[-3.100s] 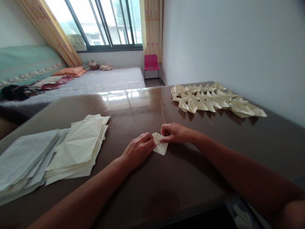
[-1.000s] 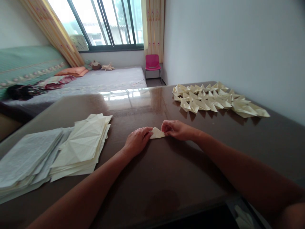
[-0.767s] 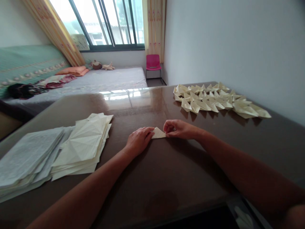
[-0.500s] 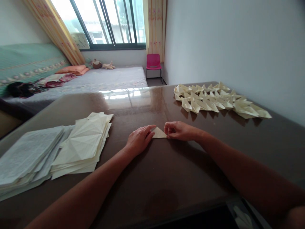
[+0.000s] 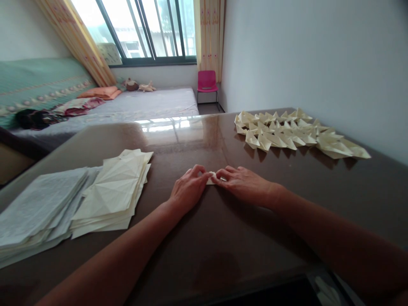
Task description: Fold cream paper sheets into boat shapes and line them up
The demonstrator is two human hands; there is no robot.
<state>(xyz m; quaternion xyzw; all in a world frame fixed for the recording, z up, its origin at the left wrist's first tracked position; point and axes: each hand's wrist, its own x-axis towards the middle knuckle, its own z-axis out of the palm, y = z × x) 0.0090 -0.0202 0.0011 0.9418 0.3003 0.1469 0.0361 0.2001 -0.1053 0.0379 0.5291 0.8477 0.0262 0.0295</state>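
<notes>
A small folded piece of cream paper point(image 5: 210, 181) lies on the brown table between my hands, mostly covered by fingers. My left hand point(image 5: 190, 182) pinches its left side, fingers bent and thumb against the paper. From the other side, my right hand point(image 5: 242, 180) grips the right part with curled fingers. A bit of the paper's edge shows between the fingertips and under the right fingers. Both hands rest low, close to the tabletop.
Creased cream sheets point(image 5: 111, 191) are stacked on the left, beside a pile of greyish printed paper point(image 5: 38, 204). Several rows of folded paper boats point(image 5: 277, 131) stand at the far right near the wall. Beyond the glossy table point(image 5: 178, 255) are a bed point(image 5: 165, 100) and a pink chair point(image 5: 207, 83).
My hands have come closer together over the paper. Its triangular tip, visible before, is now folded or covered. The right fingers have shifted left onto it, and the view has moved slightly.
</notes>
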